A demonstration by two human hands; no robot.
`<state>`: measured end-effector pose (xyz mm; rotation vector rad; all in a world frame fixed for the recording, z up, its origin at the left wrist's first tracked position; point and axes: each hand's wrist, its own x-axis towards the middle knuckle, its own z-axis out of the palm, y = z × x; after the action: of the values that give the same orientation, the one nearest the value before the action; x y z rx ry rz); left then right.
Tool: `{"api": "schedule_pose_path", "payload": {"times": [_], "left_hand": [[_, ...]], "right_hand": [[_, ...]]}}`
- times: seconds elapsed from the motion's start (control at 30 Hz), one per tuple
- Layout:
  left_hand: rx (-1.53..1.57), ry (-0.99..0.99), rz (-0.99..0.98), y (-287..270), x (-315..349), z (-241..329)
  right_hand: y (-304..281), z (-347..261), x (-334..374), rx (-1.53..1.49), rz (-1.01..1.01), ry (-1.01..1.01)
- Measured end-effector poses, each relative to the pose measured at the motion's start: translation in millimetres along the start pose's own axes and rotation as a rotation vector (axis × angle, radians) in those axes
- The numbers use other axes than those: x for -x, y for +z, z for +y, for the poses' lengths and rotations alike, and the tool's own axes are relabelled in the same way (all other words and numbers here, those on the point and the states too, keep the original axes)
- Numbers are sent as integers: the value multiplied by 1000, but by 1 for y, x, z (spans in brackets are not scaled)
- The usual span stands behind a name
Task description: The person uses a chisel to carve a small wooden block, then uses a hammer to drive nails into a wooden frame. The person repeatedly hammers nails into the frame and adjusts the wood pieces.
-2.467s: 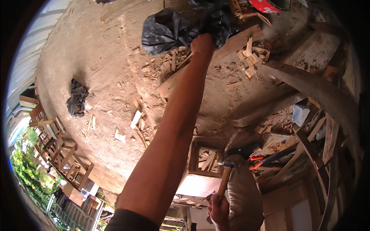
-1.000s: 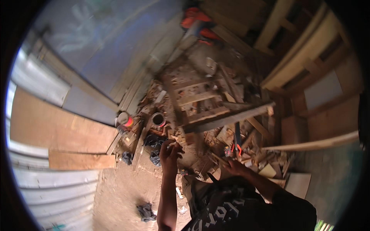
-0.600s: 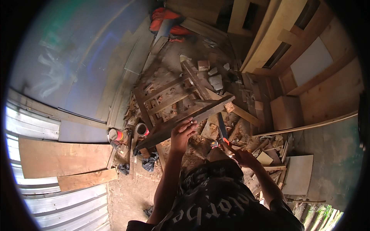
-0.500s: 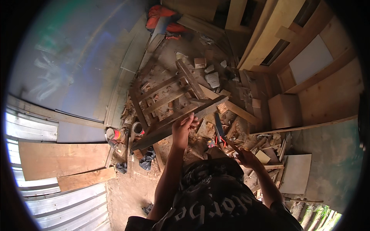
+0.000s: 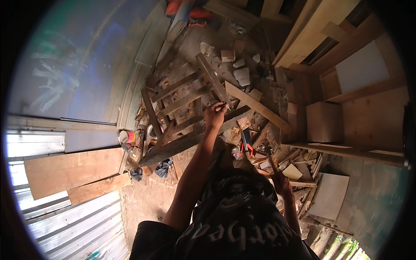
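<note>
My left hand is closed in a pinch over the wooden frame. A tiny, thin, nail-like thing seems to show at its fingertips, too small to be sure of. Dark and weathered, the frame has several slats and leans above the debris. A thick wooden beam lies along its near side, under my left forearm. Lower right, my right hand is wrapped round the wooden handle of what looks like a hammer, its head dim. Between the hands is a handsaw with an orange-red handle.
Wood offcuts and chips cover the ground. A light plank slants beyond the frame, near stone lumps. At left stands a red-and-yellow can. Wooden cabinets line the right side; plywood sheets are at left.
My left hand has let go of the beam and moved up and right, now pinched. The beam sits slightly lower. My right hand has shifted slightly, its tool now pointing more upward.
</note>
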<state>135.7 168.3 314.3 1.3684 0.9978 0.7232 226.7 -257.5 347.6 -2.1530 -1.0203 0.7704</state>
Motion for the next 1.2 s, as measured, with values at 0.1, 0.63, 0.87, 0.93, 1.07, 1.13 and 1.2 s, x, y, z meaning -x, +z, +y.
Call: {"api": "schedule_pose_path", "payload": {"times": [0.1, 0.63, 0.87, 0.93, 1.07, 1.13, 1.2], "left_hand": [[181, -69, -114, 6, -8, -3], [-251, -75, -163, 7, -4, 27], [-170, -87, -175, 10, -3, 24], [-217, -68, -197, 10, -4, 20], [-437, 178, -245, 10, -8, 9], [-442, 153, -282, 10, -7, 6], [-353, 207, -242, 11, -6, 7]], "right_hand": [[-2, 3, -5, 2, 31, -13], [-41, -121, -102, -115, 84, 173], [-50, -191, -154, 27, 108, -322], [-51, -200, -161, -248, -14, -45], [-48, -206, -186, 343, 69, -530], [-48, -209, -206, 641, 156, -766], [-51, -217, -226, 601, 9, -583]]}}
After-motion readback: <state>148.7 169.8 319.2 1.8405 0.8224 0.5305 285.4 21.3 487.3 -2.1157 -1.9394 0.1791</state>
